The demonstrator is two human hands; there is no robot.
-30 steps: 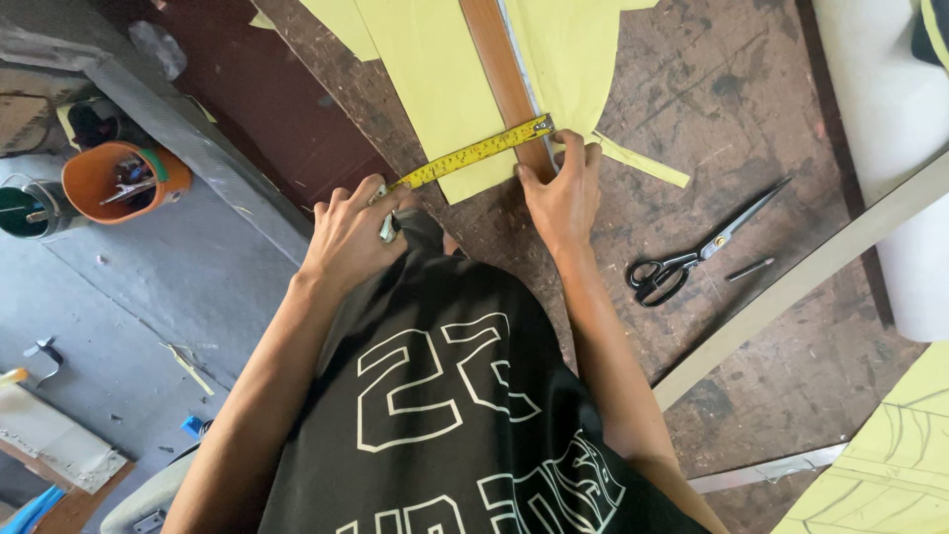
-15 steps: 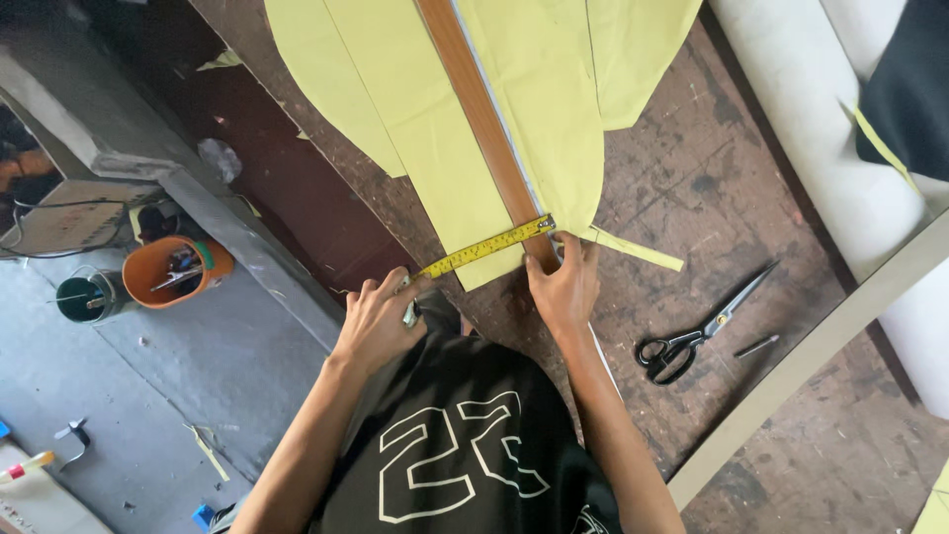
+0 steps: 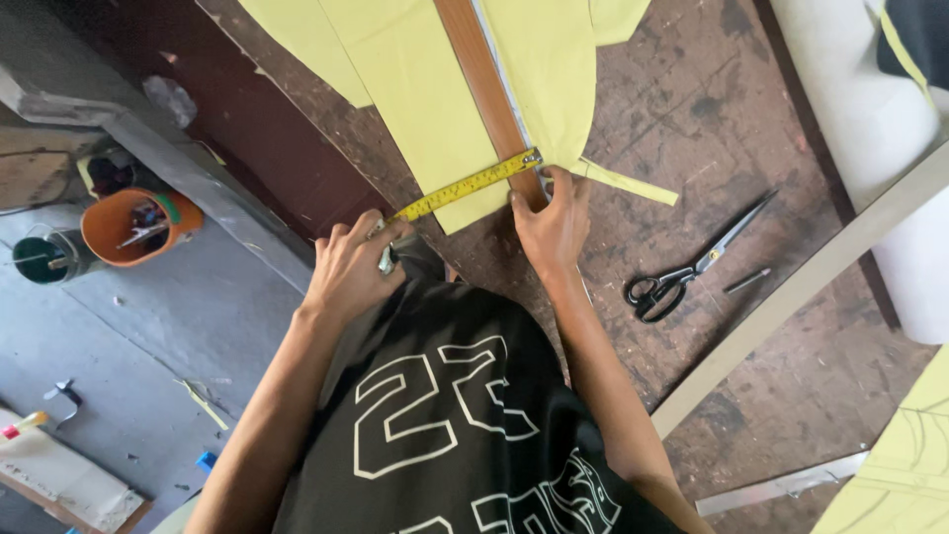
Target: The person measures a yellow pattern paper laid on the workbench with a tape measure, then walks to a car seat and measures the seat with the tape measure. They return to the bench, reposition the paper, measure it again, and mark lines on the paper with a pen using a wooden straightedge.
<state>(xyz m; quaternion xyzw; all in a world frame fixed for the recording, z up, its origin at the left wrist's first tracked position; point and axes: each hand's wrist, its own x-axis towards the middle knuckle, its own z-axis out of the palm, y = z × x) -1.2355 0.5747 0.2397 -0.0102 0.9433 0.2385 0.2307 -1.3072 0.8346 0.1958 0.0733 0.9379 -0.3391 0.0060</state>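
Stretching a yellow tape measure (image 3: 465,185) across the near end of a pale yellow fabric piece (image 3: 435,109), the person works at a worn dark wooden table (image 3: 712,119). The left hand (image 3: 348,265) sits at the table's left edge, fingers curled shut around the tape's case end, where a bit of metal shows between them. The right hand (image 3: 552,222) lies flat, fingers spread and pressing the tape's metal tip down just beside a brown wooden strip (image 3: 484,79) that runs away from the person between two fabric panels. A narrow fabric offcut (image 3: 633,184) trails to the right of that hand.

Black-handled scissors (image 3: 692,267) lie closed on the table further right, with a small dark pen-like piece (image 3: 746,281) just beside them. A long pale wooden batten (image 3: 801,287) crosses the table diagonally.

Down on the grey floor at the left, an orange bucket (image 3: 119,222) holds what look like small tools and a green item; next to it stands a dark green can (image 3: 40,259), its contents too dim to tell.
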